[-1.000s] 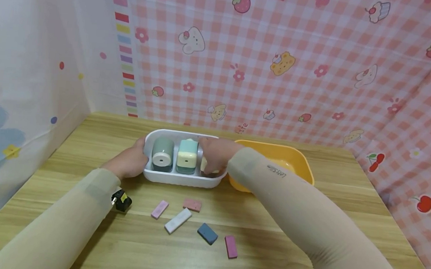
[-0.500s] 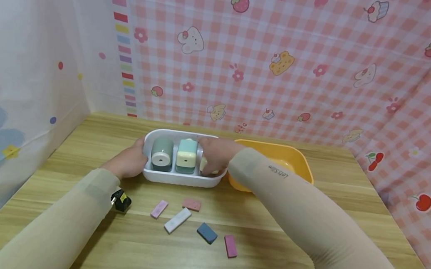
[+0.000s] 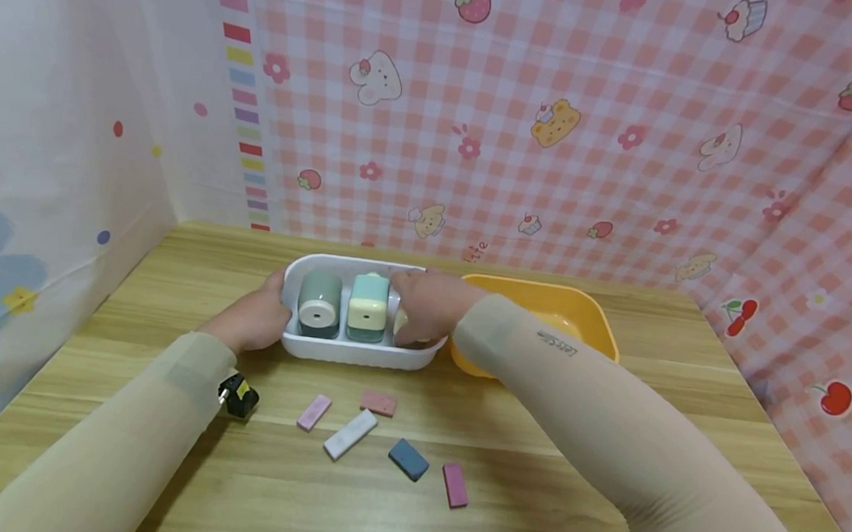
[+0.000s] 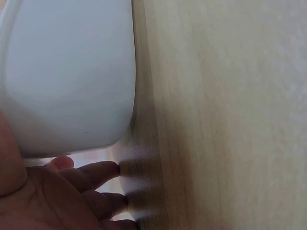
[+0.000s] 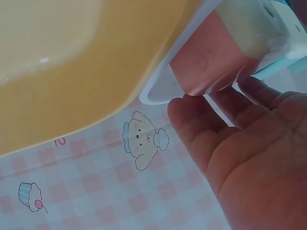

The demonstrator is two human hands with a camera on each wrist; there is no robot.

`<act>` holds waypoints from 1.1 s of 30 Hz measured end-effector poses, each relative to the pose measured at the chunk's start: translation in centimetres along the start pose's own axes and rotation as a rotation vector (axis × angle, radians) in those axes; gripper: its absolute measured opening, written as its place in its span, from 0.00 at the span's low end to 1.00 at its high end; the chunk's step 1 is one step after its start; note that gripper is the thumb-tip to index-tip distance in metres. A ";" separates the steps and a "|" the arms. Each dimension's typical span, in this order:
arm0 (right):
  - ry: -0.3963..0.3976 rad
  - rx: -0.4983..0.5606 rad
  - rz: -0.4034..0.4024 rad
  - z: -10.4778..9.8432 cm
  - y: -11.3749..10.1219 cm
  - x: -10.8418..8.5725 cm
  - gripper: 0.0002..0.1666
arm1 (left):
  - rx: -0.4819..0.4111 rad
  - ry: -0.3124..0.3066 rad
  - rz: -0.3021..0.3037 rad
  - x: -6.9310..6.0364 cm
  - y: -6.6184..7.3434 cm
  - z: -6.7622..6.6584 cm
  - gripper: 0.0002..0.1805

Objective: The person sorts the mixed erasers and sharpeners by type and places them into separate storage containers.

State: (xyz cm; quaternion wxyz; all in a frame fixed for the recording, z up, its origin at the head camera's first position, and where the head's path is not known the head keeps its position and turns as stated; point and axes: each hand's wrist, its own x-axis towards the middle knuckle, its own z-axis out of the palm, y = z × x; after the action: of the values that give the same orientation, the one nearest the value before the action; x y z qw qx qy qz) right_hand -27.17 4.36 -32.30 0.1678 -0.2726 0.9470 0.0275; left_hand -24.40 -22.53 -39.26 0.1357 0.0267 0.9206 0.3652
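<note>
At the left end of the white plastic bin (image 3: 356, 355), my left hand (image 3: 257, 318) holds its end; in the left wrist view the thumb lies near the rim and the fingers (image 4: 98, 175) reach past the corner. Inside the bin stand a grey-green pencil sharpener (image 3: 319, 296) and a mint-and-cream one (image 3: 368, 307). My right hand (image 3: 434, 306) reaches into the bin's right end and grips a third pencil sharpener (image 5: 211, 57), pink with a cream front. From above, the hand covers most of it. Fingers (image 5: 192, 117) lie along its side in the right wrist view.
A yellow bin (image 3: 593, 315) stands right beside the white one, partly under my right forearm. On the wooden table in front lie several erasers: a lilac one (image 3: 314, 413), a white one (image 3: 351, 435), a salmon one (image 3: 378, 404), a blue one (image 3: 408, 460) and a magenta one (image 3: 455, 486).
Both hands stay almost where they were, the right still on the third sharpener inside the bin. The whole head view has shifted very slightly.
</note>
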 end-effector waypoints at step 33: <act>0.258 -0.060 -0.224 0.9 -1.3 -1.5 0.26 | -0.001 0.013 0.015 0.2 -0.2 0.1 0.43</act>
State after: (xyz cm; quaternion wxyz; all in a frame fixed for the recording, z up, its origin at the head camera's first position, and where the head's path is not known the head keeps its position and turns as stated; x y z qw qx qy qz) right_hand -25.02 4.18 -32.57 0.0386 -0.3826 0.9231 0.0014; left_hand -24.53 -22.59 -39.51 0.1269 0.0309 0.9212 0.3666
